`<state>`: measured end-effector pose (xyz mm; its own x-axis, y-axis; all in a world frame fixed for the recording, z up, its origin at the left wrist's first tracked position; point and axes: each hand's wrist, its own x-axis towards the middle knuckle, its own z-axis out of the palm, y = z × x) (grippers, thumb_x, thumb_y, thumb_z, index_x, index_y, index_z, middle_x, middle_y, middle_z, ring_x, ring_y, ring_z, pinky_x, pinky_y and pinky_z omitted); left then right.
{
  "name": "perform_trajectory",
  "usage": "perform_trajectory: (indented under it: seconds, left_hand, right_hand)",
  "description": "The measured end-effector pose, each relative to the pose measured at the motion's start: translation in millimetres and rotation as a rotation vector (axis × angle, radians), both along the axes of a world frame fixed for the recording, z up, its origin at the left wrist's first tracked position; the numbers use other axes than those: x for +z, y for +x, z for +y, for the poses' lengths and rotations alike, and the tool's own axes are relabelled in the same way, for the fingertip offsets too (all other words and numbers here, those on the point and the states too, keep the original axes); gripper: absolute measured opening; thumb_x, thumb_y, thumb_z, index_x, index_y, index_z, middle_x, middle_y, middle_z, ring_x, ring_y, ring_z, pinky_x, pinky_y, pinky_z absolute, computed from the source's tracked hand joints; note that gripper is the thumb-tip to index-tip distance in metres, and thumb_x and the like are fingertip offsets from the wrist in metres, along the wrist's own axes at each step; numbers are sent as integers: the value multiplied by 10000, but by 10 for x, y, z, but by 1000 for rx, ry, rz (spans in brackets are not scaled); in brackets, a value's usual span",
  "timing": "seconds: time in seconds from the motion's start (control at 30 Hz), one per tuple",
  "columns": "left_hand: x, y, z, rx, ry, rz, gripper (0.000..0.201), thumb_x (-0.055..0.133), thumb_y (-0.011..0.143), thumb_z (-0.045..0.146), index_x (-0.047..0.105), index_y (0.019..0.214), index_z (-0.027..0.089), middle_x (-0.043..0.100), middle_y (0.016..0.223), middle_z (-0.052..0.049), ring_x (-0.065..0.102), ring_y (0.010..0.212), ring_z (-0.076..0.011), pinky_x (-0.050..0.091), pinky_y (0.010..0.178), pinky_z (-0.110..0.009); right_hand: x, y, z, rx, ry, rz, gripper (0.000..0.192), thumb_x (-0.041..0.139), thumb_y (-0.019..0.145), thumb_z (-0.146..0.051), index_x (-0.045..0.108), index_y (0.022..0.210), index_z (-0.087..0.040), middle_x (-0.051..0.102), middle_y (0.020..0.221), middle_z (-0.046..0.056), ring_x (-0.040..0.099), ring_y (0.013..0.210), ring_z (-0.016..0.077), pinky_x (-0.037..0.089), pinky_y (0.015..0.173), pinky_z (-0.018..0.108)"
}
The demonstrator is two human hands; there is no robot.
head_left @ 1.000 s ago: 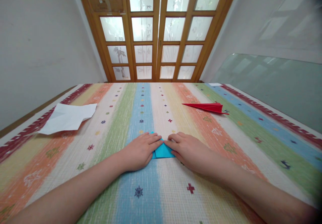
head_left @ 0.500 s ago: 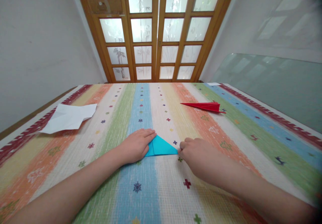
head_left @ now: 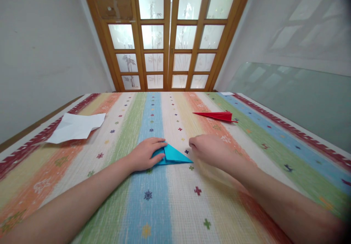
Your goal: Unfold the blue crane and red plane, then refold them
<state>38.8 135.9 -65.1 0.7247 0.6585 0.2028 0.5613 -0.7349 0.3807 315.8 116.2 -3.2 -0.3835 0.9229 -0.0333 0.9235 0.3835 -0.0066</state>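
A blue folded paper (head_left: 175, 155) with a sharp point to the right lies on the striped tablecloth in front of me. My left hand (head_left: 149, 152) grips its left end, fingers over the top edge and thumb along the near side, covering that end. A folded flap stands slightly raised in the middle. Off the paper's right tip, my right hand (head_left: 208, 151) hovers a little above the cloth, its fingers curled in and touching nothing that I can see.
A red folded paper plane (head_left: 215, 116) lies farther back on the right. On the left is a creased white sheet of paper (head_left: 75, 127). A small white piece (head_left: 227, 93) is at the far edge of the tablecloth (head_left: 189, 207). Glazed wooden doors (head_left: 168, 35) stand behind.
My right hand has come off the paper's right tip and moved up and away from me. My left thumb has spread from the fingers, and the paper's flap has lifted slightly.
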Motion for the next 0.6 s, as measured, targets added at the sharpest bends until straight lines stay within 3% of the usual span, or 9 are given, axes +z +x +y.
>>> perform_trajectory:
  seconds: [0.13, 0.27, 0.43, 0.6]
  left_hand:
    - [34, -33, -60, -56, -29, -40, 666, 662, 873, 508, 503, 1444, 205, 490, 1497, -150, 461, 1372, -300, 365, 1144, -490]
    - [57, -36, -110, -98, -36, -23, 696, 722, 820, 412, 491, 1448, 223, 469, 1512, -150, 448, 1375, -316, 336, 1156, -512]
    - [65, -47, -95, -83, -107, -96, 619, 677, 810, 231, 520, 1408, 225, 492, 1497, -130, 460, 1377, -279, 352, 1157, -469]
    - [89, -72, -44, -37, -206, -161, 556, 703, 820, 253, 568, 1359, 236, 517, 1478, -117, 482, 1371, -263, 362, 1155, -452]
  right_hand:
    - [-302, -9, 177, 67, 102, 464, 269, 490, 951, -223, 732, 1067, -204, 754, 1090, 108, 690, 983, 256, 500, 824, 372]
    - [-570, 5, 200, 194, 85, 649, 250, 501, 985, -288, 714, 1080, -200, 742, 1025, 90, 672, 916, 212, 501, 819, 355]
    - [-567, 11, 149, 516, 43, 645, 230, 504, 990, -263, 706, 1083, -206, 731, 1028, 90, 639, 992, 219, 477, 905, 394]
    - [-531, 21, 145, 586, 5, 644, 271, 515, 989, -277, 668, 1203, -212, 701, 1149, 107, 619, 1068, 228, 463, 953, 419]
